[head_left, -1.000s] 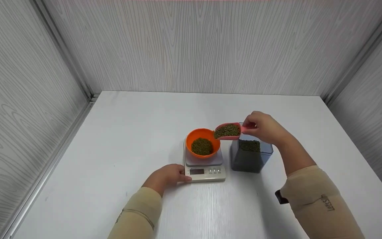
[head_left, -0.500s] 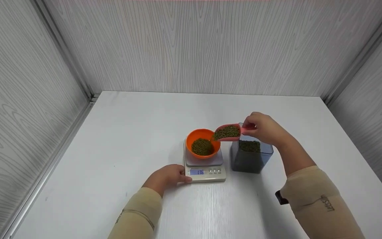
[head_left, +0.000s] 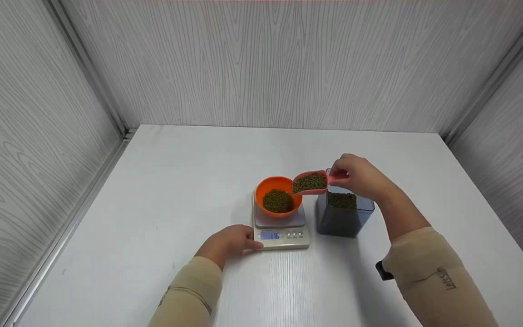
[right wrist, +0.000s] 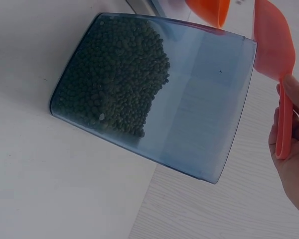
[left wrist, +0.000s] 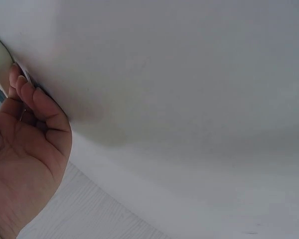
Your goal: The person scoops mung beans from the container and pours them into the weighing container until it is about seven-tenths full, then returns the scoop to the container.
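Between the fingers and thumb of my right hand [head_left: 359, 175] is the handle of a pink scoop [head_left: 310, 182], loaded with green mung beans. The scoop's lip is over the right rim of an orange bowl [head_left: 270, 181], which holds a mound of the same beans. Under the bowl is a white kitchen scale [head_left: 284, 244] with a lit display reading what looks like 176. My left hand [head_left: 232, 239] holds the scale's front left corner, thumb along the front edge. In the left wrist view, that hand's fingers [left wrist: 47, 107] are curled against the scale's side.
A clear bluish bin [head_left: 345, 218], partly filled with mung beans, stands right of the scale, below my right hand. The white table [head_left: 189, 172] is bounded by grey wood-grain panels [head_left: 261, 68] at the back and sides.
The scale's display, dark a second ago, is now lit, its number rising from about 175 to 176. The scoop has shifted slightly down and left. My left hand stays put.
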`<action>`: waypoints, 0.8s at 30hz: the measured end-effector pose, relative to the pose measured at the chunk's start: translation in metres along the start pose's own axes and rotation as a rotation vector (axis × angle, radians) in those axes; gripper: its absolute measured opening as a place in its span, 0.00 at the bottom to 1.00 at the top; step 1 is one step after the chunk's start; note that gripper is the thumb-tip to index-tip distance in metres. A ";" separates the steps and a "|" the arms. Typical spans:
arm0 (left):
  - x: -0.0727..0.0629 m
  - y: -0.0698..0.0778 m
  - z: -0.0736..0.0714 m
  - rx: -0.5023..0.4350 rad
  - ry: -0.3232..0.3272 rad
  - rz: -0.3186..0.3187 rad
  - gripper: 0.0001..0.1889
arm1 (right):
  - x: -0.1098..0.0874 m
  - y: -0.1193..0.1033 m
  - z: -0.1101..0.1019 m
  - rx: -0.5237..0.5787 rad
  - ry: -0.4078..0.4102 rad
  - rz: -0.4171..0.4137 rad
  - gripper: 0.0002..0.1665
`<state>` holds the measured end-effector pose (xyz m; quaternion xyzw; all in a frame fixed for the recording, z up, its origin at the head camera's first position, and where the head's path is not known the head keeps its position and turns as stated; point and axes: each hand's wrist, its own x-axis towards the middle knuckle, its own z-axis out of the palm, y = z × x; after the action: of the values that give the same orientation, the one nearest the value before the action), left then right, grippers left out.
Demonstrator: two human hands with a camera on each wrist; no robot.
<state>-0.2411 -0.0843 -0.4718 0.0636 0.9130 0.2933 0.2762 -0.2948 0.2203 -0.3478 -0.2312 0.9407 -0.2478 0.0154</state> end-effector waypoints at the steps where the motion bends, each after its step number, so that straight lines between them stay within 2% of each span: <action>1: 0.000 0.000 0.000 0.001 -0.001 0.000 0.16 | 0.000 -0.001 0.000 -0.003 0.000 -0.001 0.08; 20: -0.002 0.001 -0.001 0.010 -0.001 -0.009 0.16 | 0.002 -0.005 0.000 -0.024 -0.010 -0.039 0.07; 24: -0.002 0.001 0.000 -0.005 0.002 -0.009 0.16 | 0.004 -0.006 0.002 -0.031 -0.025 -0.019 0.07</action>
<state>-0.2392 -0.0842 -0.4703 0.0585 0.9128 0.2944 0.2768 -0.2954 0.2134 -0.3465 -0.2434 0.9419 -0.2303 0.0212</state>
